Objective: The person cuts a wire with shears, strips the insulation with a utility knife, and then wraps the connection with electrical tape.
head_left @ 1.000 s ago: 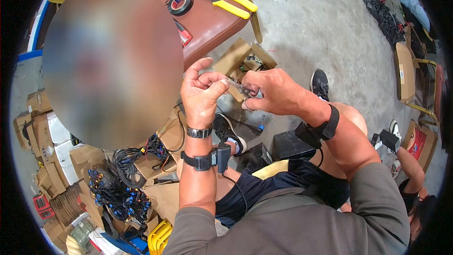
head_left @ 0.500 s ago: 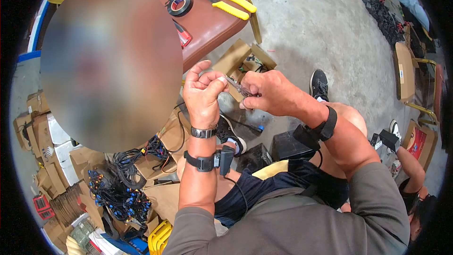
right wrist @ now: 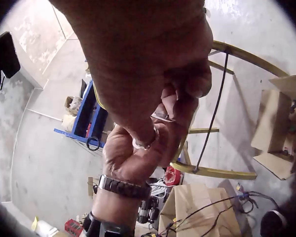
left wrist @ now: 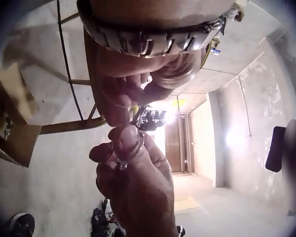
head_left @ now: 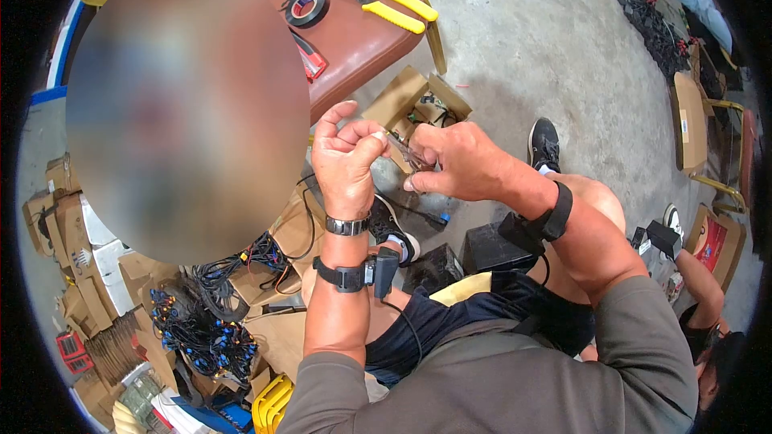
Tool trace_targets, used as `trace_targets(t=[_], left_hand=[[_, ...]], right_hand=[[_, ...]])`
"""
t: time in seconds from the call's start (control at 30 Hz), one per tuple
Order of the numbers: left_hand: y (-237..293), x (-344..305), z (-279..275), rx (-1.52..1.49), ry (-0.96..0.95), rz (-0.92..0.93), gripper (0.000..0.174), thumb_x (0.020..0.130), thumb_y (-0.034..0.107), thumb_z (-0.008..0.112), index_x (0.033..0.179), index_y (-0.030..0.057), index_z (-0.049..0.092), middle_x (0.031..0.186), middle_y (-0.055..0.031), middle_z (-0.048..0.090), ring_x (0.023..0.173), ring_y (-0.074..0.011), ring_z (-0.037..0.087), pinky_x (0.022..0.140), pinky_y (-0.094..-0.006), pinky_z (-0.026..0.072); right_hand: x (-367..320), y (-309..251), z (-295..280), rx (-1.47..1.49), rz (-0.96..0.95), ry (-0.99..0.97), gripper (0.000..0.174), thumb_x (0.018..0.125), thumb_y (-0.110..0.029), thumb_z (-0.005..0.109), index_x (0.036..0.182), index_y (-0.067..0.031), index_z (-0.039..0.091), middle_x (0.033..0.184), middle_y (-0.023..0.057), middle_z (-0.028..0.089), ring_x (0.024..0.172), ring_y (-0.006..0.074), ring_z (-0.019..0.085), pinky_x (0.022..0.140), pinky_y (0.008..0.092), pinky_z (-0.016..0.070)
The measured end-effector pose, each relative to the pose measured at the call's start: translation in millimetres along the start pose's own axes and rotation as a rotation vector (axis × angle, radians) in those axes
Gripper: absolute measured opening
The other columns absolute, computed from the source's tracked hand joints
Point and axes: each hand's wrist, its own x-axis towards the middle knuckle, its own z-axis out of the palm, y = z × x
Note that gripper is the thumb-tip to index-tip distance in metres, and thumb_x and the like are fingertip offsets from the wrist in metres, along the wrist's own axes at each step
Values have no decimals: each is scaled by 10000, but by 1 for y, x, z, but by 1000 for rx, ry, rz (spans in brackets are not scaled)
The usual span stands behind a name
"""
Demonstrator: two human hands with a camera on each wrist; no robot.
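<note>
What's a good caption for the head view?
Left hand and right hand hold a thin piece between them, pliers on the seat beyond.

Seat: tape roll x1, ylw-hdl pliers x1, red tool x1 | floor: blk blocks x2

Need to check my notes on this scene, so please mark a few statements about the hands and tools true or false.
1. The left hand and right hand both rest on the lap. False: they are raised, close together, fingers at a thin piece.
2. The yellow-handled tool lies on the brown seat. True.
3. The black tape roll is on the floor. False: it is on the seat.
4. The metal watchband is on the left wrist. True.
</note>
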Motion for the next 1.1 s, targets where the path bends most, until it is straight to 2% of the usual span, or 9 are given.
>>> trace_targets(t=[0.3, 0.7, 0.9, 1.03, 1.1], left_hand=[[0, -1, 1, 30, -45, -14, 551, 782, -111, 655, 1282, 1, 450, 864, -121, 683, 687, -162, 628, 625, -290, 540], [1, -1, 0, 32, -39, -3, 535, 793, -102, 667, 1273, 2, 455, 882, -129, 691, 715, -170, 637, 642, -300, 543], [2, 0, -3, -33, -53, -14, 520, 810, -92, 674, 1270, 3, 450, 908, -143, 697, 744, -187, 654, 647, -311, 549], [4, 1, -6, -37, -56, -40, 483, 821, -86, 667, 1255, -4, 471, 905, -139, 697, 741, -184, 652, 648, -307, 547], [3, 1, -10, 58, -80, -29, 439, 826, -76, 669, 1226, -7, 502, 897, -127, 695, 742, -172, 649, 650, -297, 543]], right_hand=[[-1, -1, -6, 22, 1, -22, 384, 705, -281, 822, 874, -38, 578, 694, 125, 641, 697, 371, 662, 617, 439, 514], [-4, 0, -2, 69, 12, -18, 347, 743, -241, 802, 872, -23, 565, 762, 166, 661, 766, 392, 668, 648, 442, 515], [-3, -2, -14, 119, 111, -4, 318, 754, -211, 786, 917, -14, 597, 758, 159, 659, 744, 350, 675, 662, 412, 525], [-1, -3, -16, 109, 107, 18, 337, 746, -232, 797, 901, -8, 599, 756, 154, 655, 729, 327, 669, 654, 398, 523], [0, 4, -16, 130, 87, 59, 342, 744, -242, 801, 897, -8, 605, 755, 150, 653, 721, 315, 665, 650, 394, 522]])
